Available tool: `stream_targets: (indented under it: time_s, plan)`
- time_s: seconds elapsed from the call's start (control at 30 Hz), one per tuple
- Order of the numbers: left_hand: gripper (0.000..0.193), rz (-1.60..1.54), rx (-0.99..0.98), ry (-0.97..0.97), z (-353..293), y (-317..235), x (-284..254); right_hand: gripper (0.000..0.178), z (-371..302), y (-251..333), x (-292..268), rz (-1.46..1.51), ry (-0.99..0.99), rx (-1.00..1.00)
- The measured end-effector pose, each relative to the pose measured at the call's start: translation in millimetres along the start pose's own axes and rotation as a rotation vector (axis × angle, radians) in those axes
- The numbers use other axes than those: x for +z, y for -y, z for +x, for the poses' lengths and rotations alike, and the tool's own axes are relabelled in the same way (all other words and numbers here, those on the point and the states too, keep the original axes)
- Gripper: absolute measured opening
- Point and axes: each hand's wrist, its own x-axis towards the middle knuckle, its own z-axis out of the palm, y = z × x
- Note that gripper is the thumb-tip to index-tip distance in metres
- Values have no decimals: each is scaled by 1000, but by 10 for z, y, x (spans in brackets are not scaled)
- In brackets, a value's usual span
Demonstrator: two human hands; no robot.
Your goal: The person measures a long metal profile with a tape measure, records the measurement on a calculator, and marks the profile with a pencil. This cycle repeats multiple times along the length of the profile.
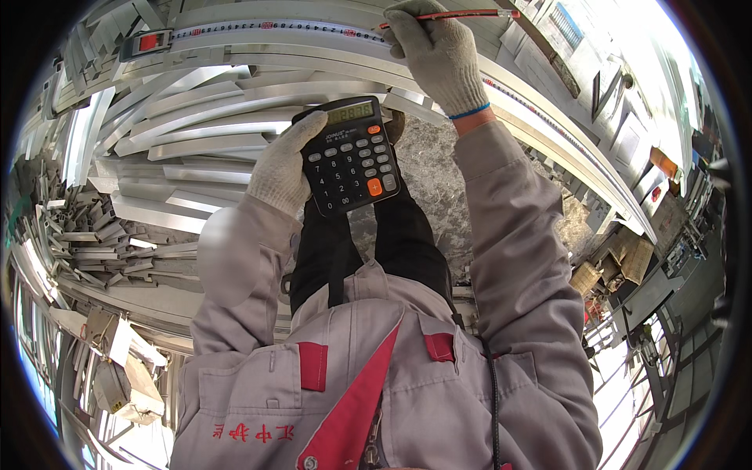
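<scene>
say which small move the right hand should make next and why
Perhaps make a small mark with the red pencil beside the extended tape measure: the right hand grips the pencil, its tip near the tape's markings, while the left hand holds the calculator.

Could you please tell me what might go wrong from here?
The black rectangular calculator might slip from the pale-gloved left hand, since knitted fabric may grip poorly. The pale-gloved right hand, holding a slim red pencil over the long white measuring tape, could nudge that tape out of line.
</scene>
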Motion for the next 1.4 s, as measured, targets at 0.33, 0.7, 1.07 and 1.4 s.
stream_targets:
  time_s: [0.33, 0.7, 1.07, 1.4]
  plan:
    - [41, 35, -59, 77, -17, -41, -147, 21, -7, -87, -2, 163, -88, 56]
    - [40, 3, -36, 43, -232, -24, -256, 30, 30, 3, -104, 166, -120, 266]
    - [41, 15, -138, 63, -507, 213, -347, 29, 84, -16, -128, 278, -91, 272]
    - [42, -15, -172, 99, -790, 336, -275, 32, 118, 90, -142, 299, -48, 297]
